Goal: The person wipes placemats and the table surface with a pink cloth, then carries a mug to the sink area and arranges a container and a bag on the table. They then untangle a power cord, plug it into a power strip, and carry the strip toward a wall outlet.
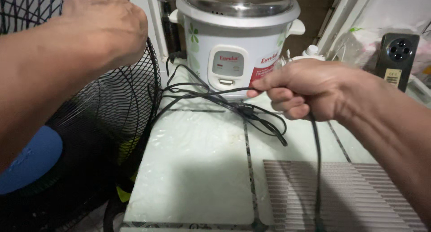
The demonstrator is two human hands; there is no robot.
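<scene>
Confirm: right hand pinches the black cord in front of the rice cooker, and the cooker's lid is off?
Not quite. The head view shows the glass lid sitting on the rice cooker. The rest holds: the right hand pinches the black cord in front of it.

— What did the person's arms show there?

— Both were bare: no sleeves, no gloves. The left hand sat blurred and close to the camera, forearm filling the frame's left side.

— And the other?

— The right hand was sharper, knuckles and tendons standing out, fingers bare, with no ring, watch or band in sight.
</scene>
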